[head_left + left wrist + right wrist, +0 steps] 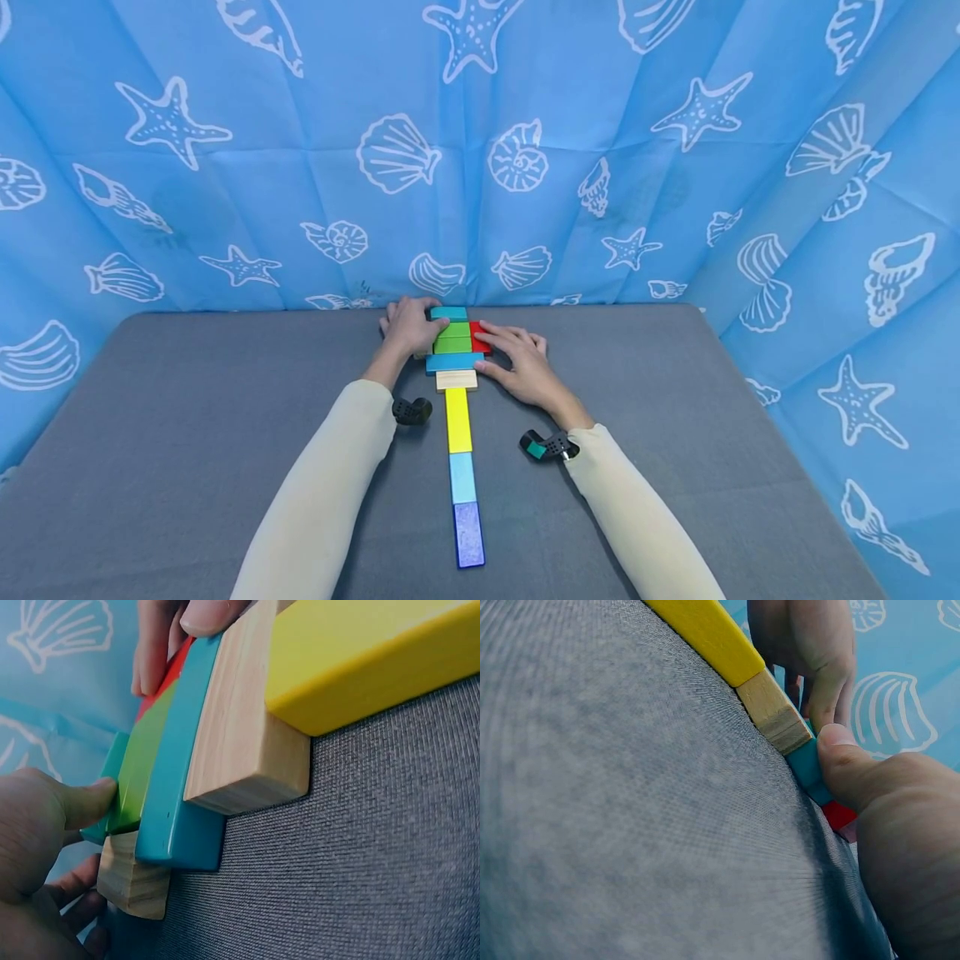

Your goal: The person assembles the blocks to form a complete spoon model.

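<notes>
My left hand [411, 327] is at the left side of the block layout's far end. Its thumb lies at the seam between a teal block [450, 313] and the green blocks [452, 344], its index finger at the teal block's far left corner. Its other fingers curl beside a small wooden block [135, 874]. My right hand [525, 364] rests at the right side, fingertips on a red block [480, 337], thumb at the right end of a long blue block [455, 362]. That blue block lies across, between the green blocks and a plain wooden block [457, 381].
A yellow block [458, 420], a light blue block [462, 477] and a dark blue block [469, 534] run in line towards me from the wooden one. All lie on a grey cloth-covered table [225, 450]. A blue shell-patterned curtain [465, 225] stands behind its far edge.
</notes>
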`<state>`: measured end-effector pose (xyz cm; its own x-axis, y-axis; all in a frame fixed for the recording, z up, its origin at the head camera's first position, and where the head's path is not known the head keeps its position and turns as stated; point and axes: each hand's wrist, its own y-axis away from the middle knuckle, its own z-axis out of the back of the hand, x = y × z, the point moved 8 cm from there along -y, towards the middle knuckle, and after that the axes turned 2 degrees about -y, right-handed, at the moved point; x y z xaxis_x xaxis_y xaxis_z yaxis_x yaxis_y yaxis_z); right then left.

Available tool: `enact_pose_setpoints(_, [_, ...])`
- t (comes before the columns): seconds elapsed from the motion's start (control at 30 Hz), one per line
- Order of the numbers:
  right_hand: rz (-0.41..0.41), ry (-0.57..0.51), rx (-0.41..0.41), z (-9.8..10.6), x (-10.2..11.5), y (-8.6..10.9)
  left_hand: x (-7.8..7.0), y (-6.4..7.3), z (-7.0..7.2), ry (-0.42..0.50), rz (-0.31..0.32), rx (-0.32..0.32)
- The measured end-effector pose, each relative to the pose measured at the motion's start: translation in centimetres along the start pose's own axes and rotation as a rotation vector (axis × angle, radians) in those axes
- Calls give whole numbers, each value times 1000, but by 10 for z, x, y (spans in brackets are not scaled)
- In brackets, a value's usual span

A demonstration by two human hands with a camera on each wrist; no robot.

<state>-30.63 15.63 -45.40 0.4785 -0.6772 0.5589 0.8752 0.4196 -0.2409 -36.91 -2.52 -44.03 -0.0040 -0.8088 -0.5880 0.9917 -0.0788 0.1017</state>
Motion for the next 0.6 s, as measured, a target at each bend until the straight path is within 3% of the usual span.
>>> enact_pose_setpoints(0.6, [7, 15, 1, 1, 1, -1, 0, -1, -1, -38, -16, 30])
